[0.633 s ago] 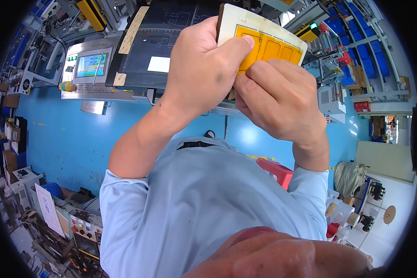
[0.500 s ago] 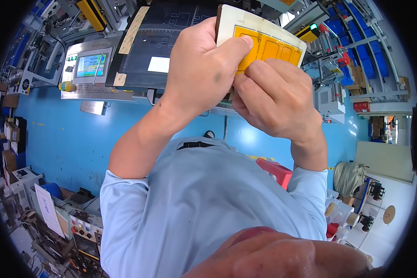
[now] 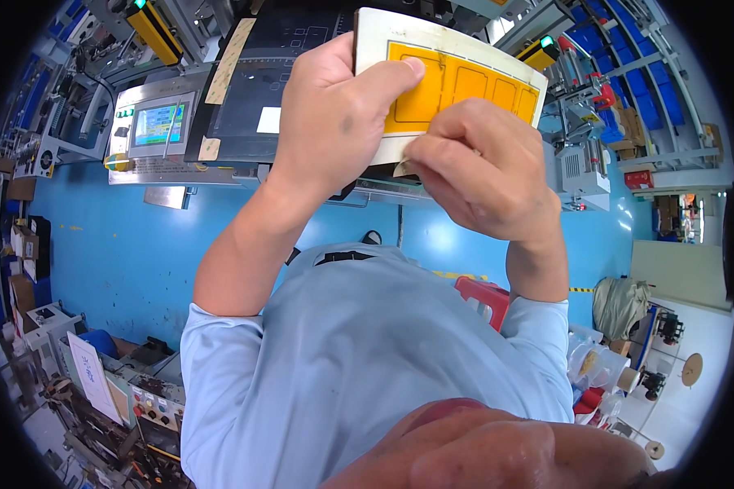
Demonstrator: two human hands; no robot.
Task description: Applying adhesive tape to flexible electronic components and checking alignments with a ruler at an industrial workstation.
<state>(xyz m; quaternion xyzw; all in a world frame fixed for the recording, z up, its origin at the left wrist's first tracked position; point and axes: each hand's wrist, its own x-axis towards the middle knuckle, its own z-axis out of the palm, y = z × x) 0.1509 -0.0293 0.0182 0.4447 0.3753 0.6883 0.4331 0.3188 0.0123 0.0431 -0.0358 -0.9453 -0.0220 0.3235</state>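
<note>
A white board point(image 3: 375, 33) with a yellow-orange panel point(image 3: 420, 102) is held up in front of me, above the machine's edge. Thin dark lines outline several rounded rectangles on the panel, like a cutting die. My left hand point(image 3: 326, 114) grips the board's left side, its thumb pressed flat on the yellow. At the board's lower edge my right hand point(image 3: 489, 171) is closed in a pinch. A small tan scrap point(image 3: 401, 169), like tape, shows at those fingertips; its other end is hidden.
Behind the board stands a machine with a dark work bed point(image 3: 257, 81) and a touchscreen panel point(image 3: 159, 124) on its left. A red plastic stool point(image 3: 485, 301) is on the blue floor point(image 3: 131, 261) to my right. Blue bins point(image 3: 640, 98) line shelving at far right. Equipment point(image 3: 151, 399) stands at lower left.
The board has shifted slightly left in view, showing more of its yellow panel. My right hand has moved down from the panel to the board's lower edge, where the tan scrap now shows.
</note>
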